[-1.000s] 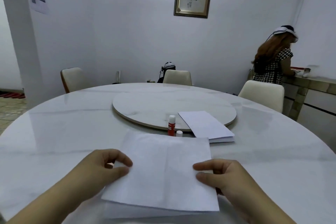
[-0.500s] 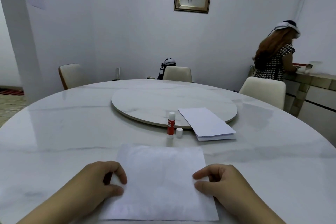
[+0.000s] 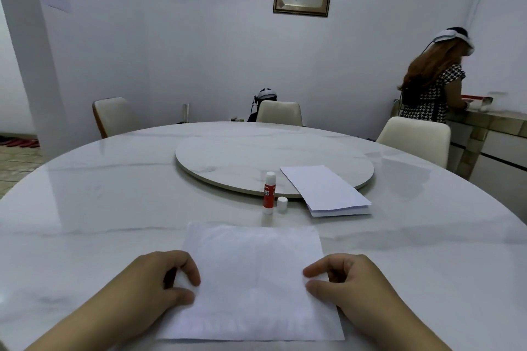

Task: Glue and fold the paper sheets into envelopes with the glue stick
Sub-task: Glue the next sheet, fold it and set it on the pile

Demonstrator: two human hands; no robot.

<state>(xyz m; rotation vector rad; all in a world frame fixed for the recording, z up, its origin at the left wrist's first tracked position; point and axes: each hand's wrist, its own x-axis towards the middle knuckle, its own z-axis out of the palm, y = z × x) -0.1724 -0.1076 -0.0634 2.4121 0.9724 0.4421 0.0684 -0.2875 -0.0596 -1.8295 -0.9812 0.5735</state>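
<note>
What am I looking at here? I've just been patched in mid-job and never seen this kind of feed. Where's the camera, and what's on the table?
There is no machine: a person works with bare hands, and the one picture comes from a camera on their head, looking forward and down. The left hand and right hand each pinch a side edge of a white paper sheet lying flat on the round marble table. Beyond it stands an uncapped glue stick with its cap beside it. To the right, a stack of folded papers rests partly on the turntable. Another person stands at a counter in the background.
</note>
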